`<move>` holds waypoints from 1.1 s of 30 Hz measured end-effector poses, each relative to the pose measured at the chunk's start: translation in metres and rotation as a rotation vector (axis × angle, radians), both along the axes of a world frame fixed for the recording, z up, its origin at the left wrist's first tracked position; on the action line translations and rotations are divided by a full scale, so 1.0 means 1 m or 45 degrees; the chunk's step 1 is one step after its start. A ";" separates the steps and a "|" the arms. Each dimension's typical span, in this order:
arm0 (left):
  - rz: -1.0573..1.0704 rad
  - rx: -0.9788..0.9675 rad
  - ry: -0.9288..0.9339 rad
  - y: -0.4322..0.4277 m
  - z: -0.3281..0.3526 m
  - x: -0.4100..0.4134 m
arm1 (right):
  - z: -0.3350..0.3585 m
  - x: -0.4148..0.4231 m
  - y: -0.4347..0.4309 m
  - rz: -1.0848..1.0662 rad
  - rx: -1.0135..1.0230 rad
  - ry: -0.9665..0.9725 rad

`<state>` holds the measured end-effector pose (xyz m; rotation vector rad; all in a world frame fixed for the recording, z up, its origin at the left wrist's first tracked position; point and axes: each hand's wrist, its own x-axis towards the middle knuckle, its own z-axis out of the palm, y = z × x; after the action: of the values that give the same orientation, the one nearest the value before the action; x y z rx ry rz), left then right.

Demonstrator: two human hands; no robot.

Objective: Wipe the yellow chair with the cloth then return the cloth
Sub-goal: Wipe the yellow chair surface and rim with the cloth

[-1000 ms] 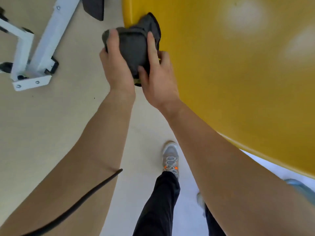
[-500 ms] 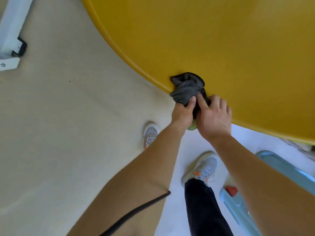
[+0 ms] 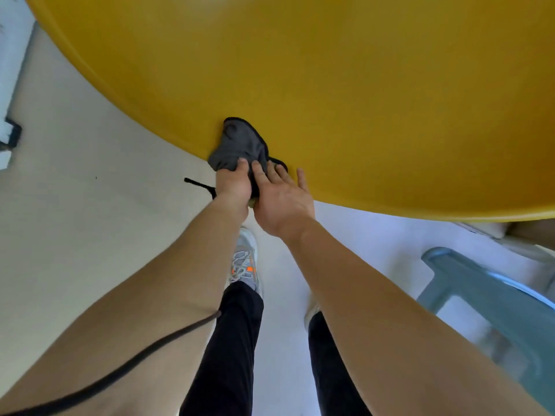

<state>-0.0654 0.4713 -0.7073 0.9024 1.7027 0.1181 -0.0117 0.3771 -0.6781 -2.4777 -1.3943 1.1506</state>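
The yellow chair (image 3: 345, 94) fills the top of the head view as a broad curved glossy surface. A bunched dark grey cloth (image 3: 238, 145) lies pressed against its lower rim. My left hand (image 3: 232, 183) grips the cloth's lower part, thumb on the fabric. My right hand (image 3: 280, 198) is beside it with fingers spread: the thumb and first fingers rest on the cloth, the outer fingers on the yellow surface. A bit of the cloth shows below, between the two hands.
Beige floor spreads to the left, with a white frame foot (image 3: 9, 136) at the far left edge. A blue-grey plastic stool (image 3: 492, 298) stands at the lower right. My legs and a grey-orange shoe (image 3: 244, 265) are below the hands.
The hands and cloth have slid along the chair's rim from its left end to the lower edge. My right hand's fingers have spread out flatter on the surface.
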 end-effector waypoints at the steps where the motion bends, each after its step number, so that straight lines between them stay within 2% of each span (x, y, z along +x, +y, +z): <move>1: -0.015 -0.089 -0.041 -0.027 -0.003 0.009 | -0.001 0.009 -0.025 -0.011 -0.044 -0.055; 3: -0.052 -0.256 -0.118 -0.085 -0.004 0.035 | -0.002 0.027 -0.080 -0.046 -0.113 -0.181; 8: -0.131 -0.484 -0.182 -0.199 0.025 0.110 | 0.025 0.065 -0.191 -0.162 -0.306 -0.478; 11: -0.199 -0.649 -0.246 -0.221 0.044 0.130 | 0.035 0.076 -0.221 -0.309 -0.233 -0.556; 13: -0.148 -0.680 -0.287 -0.217 0.044 0.129 | 0.033 0.080 -0.220 -0.354 -0.165 -0.478; 16: -0.004 -0.635 -0.336 -0.191 0.034 0.106 | 0.028 0.074 -0.192 -0.249 -0.167 -0.233; 18: 0.113 -0.529 -0.288 -0.165 0.023 0.086 | 0.027 0.067 -0.172 -0.164 -0.133 -0.148; 20: 0.146 -0.454 -0.180 -0.146 0.010 0.073 | 0.029 0.063 -0.162 -0.188 -0.067 -0.067; 21: 0.123 -0.464 -0.138 -0.143 0.008 0.072 | 0.030 0.061 -0.163 -0.292 -0.012 -0.012; 23: -0.016 -0.582 -0.121 -0.157 0.018 0.086 | 0.035 0.059 -0.180 -0.679 0.170 0.066; 26: -0.305 -0.789 -0.189 -0.207 0.045 0.125 | 0.044 0.057 -0.224 -1.404 0.384 -0.019; 28: -0.586 -0.826 -0.261 -0.240 0.071 0.157 | 0.056 0.066 -0.251 -1.924 0.411 0.093; 29: -0.736 -0.818 -0.312 -0.252 0.086 0.172 | 0.063 0.074 -0.262 -2.177 0.447 0.271; 31: -1.099 -0.749 -0.409 -0.267 0.120 0.199 | 0.077 0.096 -0.278 -2.615 0.716 0.884; 32: -1.290 -0.662 -0.442 -0.269 0.134 0.209 | 0.086 0.109 -0.281 -2.711 0.897 1.156; 33: -1.458 -0.522 -0.464 -0.267 0.145 0.217 | 0.096 0.121 -0.281 -2.746 1.036 1.264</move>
<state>0.1516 0.2041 -0.5623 1.3001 0.6533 -0.7567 0.1091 0.0962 -0.5824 -1.0308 0.9149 0.5484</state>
